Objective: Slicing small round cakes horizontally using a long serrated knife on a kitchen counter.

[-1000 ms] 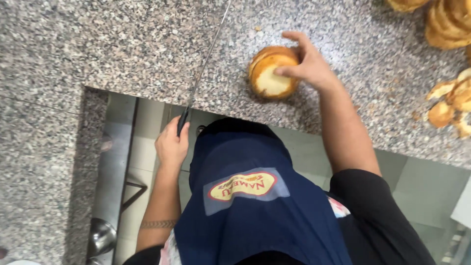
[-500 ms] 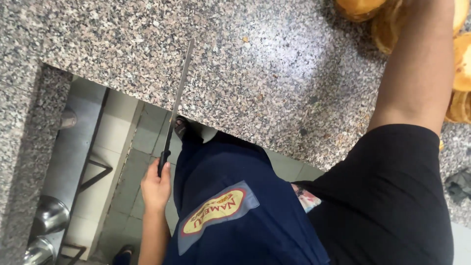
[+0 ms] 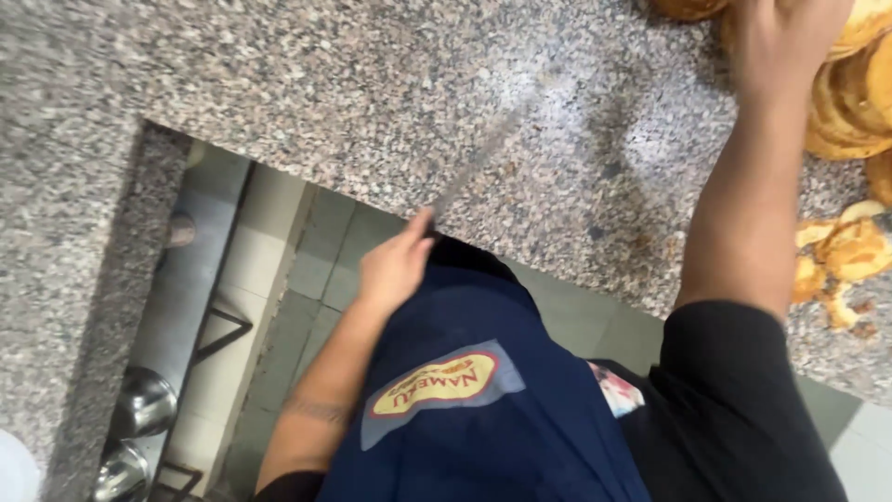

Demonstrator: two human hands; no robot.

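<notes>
Partly blurred knife (image 3: 483, 158) in left hand (image 3: 395, 270), right hand (image 3: 790, 37) cut off

Label: one oval patch (image 3: 444, 384), yellow with red rim on pale-blue backing, on navy apron (image 3: 483, 446), below left-hand fingers (image 3: 409, 244).

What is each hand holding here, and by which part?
Left hand grips a long knife by its handle. Right hand rests on the bread rolls; grip unclear.
</notes>
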